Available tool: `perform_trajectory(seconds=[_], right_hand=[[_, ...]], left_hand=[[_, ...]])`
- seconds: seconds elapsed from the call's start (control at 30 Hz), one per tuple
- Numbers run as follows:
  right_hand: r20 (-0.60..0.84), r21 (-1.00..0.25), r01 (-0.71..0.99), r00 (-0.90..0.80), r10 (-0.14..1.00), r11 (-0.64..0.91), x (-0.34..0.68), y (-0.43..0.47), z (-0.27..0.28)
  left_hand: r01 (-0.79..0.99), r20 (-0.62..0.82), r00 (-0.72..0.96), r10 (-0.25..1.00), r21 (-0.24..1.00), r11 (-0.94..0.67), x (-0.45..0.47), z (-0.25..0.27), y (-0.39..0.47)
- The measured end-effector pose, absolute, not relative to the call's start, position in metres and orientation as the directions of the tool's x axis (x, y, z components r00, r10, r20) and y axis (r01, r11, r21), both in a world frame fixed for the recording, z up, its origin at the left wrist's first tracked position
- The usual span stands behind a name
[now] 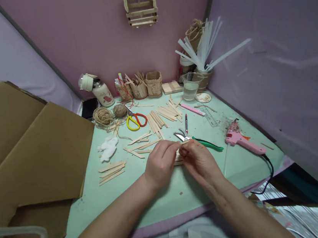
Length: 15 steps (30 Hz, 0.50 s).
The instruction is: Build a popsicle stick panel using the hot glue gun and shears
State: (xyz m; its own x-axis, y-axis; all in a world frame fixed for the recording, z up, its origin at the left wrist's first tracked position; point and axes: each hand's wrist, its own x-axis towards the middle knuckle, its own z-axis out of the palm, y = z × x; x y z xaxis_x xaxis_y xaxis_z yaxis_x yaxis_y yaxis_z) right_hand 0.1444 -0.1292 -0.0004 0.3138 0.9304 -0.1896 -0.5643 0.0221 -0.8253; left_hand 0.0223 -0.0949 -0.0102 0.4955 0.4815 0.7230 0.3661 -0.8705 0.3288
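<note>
My left hand (161, 163) and my right hand (200, 161) meet near the middle of the table, fingers pinched. A short pale wooden craft stick (186, 142) spans their fingertips, mostly covered by them. Beneath the hands lie several flat craft sticks (178, 163) side by side, partly hidden. Just beyond my fingers are green-handled pruning shears (208, 143) with spread blades and a dark pen (186, 123). Loose craft sticks lie to the left (112, 172) and farther back (156, 122).
A pink glue gun (244, 142) with a black cord lies right. Red-and-yellow scissors (136, 121), twine balls (103, 117) and white cloth (109, 148) are left. A water cup (190, 89) and glue sticks (205, 47) stand back right. Cardboard (44, 156) covers the left side.
</note>
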Motion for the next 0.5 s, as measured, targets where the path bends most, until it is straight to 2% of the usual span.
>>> perform_trajectory(seconds=[0.13,0.2,0.27,0.3,0.33,0.4,0.43,0.5], right_hand=[[-0.213,-0.768,-0.64,0.249,0.945,-0.005,0.153,-0.138,0.014],[-0.198,-0.745,-0.667,0.247,0.949,0.018,0.167,-0.147,0.031],[-0.104,-0.704,-0.687,0.352,0.93,0.181,0.186,-0.162,0.053],[-0.038,-0.7,-0.652,0.443,0.896,0.292,0.195,-0.17,0.064],[0.033,-0.723,-0.594,0.48,0.877,0.352,0.203,-0.179,0.072],[0.169,-0.839,-0.393,0.467,0.868,0.375,0.214,-0.197,0.082],[0.208,-0.881,-0.315,0.412,0.887,0.352,0.217,-0.205,0.084],[0.249,-0.952,-0.117,0.249,0.936,0.284,0.22,-0.217,0.081]], left_hand=[[0.32,0.746,0.489,0.453,0.329,-0.888,0.023,-0.01,-0.096],[0.348,0.749,0.453,0.483,0.351,-0.87,0.019,-0.009,-0.092],[0.379,0.713,0.376,0.591,0.464,-0.801,0.016,-0.005,-0.087],[0.364,0.662,0.322,0.677,0.574,-0.734,0.016,-0.002,-0.085],[0.306,0.581,0.265,0.77,0.706,-0.638,0.016,0.002,-0.083],[0.087,0.319,0.197,0.927,0.936,-0.341,0.019,0.01,-0.079],[-0.026,0.168,0.194,0.967,0.986,-0.166,0.02,0.013,-0.078],[-0.187,-0.093,0.216,0.972,0.973,0.135,0.023,0.016,-0.076]])
